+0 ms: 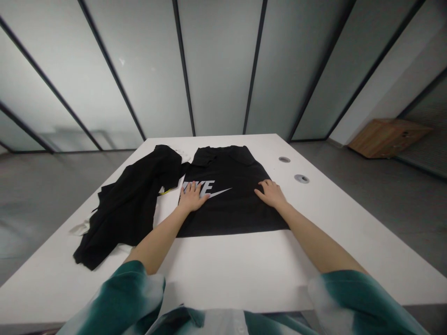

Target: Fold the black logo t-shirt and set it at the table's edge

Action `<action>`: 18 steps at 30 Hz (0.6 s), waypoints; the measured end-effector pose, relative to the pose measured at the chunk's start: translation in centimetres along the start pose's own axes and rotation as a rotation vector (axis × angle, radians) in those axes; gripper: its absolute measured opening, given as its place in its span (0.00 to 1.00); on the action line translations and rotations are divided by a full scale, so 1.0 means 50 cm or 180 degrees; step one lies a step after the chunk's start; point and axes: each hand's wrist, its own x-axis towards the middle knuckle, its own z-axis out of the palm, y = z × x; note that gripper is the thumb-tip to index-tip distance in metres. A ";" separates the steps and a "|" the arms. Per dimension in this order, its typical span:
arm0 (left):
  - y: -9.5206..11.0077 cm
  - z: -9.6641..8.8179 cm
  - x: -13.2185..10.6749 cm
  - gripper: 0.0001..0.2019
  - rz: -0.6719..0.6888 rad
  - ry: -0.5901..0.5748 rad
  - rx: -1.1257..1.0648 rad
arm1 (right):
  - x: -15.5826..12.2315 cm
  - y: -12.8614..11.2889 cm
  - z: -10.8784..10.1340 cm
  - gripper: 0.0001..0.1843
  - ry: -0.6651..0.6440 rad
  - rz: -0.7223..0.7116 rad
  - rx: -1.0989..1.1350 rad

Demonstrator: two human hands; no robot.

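A white table point(244, 270) carries a black shirt point(230, 209) spread flat at its middle, the hem toward the near edge and the collar toward the far edge. White chest lettering is partly covered; "KE" and a swoosh below it can be read. The left hand point(192, 196) lies palm down on the lettering, fingers spread and flat, gripping nothing. The right hand point(271, 192) lies flat on the shirt's right side, fingers extended, likewise gripping nothing. Just left of the shirt lies a crumpled black garment point(129, 209), reaching toward the left edge. Two round grommets point(301, 178) sit near the far right corner. A wooden cabinet point(387, 137) stands beyond on the floor.
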 end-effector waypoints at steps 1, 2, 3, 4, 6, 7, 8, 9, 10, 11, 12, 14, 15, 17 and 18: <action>0.000 0.001 -0.002 0.40 0.0007 0.0003 -0.0002 | -0.005 0.000 -0.001 0.28 0.0004 -0.0002 0.0013; -0.001 0.002 -0.004 0.40 0.0016 0.0002 0.0000 | -0.010 0.001 -0.001 0.27 0.0011 0.0001 0.0021; -0.001 0.002 -0.005 0.40 0.0026 0.0000 0.0003 | -0.014 0.001 -0.001 0.27 0.0019 0.0005 0.0027; -0.001 0.002 -0.005 0.40 0.0036 -0.0003 0.0004 | -0.019 0.001 0.000 0.27 0.0025 0.0004 0.0033; -0.001 0.002 -0.005 0.40 0.0053 0.0000 -0.0012 | -0.025 0.001 0.001 0.27 0.0029 -0.0003 0.0042; -0.001 0.002 -0.005 0.40 0.0056 0.0001 -0.0030 | -0.026 0.001 0.001 0.28 0.0025 -0.0001 0.0043; -0.001 0.001 -0.005 0.40 0.0057 0.0002 -0.0052 | -0.027 0.001 0.001 0.28 0.0017 0.0006 0.0040; -0.001 -0.001 -0.006 0.40 0.0056 0.0009 -0.0077 | -0.027 0.001 0.001 0.28 0.0002 0.0022 0.0036; -0.001 -0.004 -0.007 0.39 0.0058 0.0044 -0.0103 | -0.027 0.001 0.000 0.28 -0.0019 0.0038 0.0030; 0.000 -0.007 -0.008 0.39 0.0076 0.0124 -0.0126 | -0.025 0.001 -0.002 0.28 -0.0048 0.0041 0.0023; 0.000 -0.012 -0.009 0.38 0.0119 0.0255 -0.0142 | -0.024 0.000 -0.005 0.28 -0.0079 0.0023 0.0015; 0.000 -0.025 -0.011 0.34 0.0255 0.0571 -0.0128 | -0.020 -0.004 -0.016 0.27 -0.0111 -0.0052 -0.0018; 0.001 -0.032 -0.011 0.30 0.0346 0.0699 -0.0099 | -0.019 -0.009 -0.024 0.26 -0.0103 -0.0110 -0.0049; 0.003 -0.048 -0.013 0.21 0.0543 0.0768 -0.0047 | -0.022 -0.024 -0.043 0.22 -0.0073 -0.0264 -0.0125; 0.005 -0.056 -0.016 0.18 0.0645 0.0690 -0.0044 | -0.026 -0.034 -0.053 0.18 -0.0090 -0.0379 -0.0137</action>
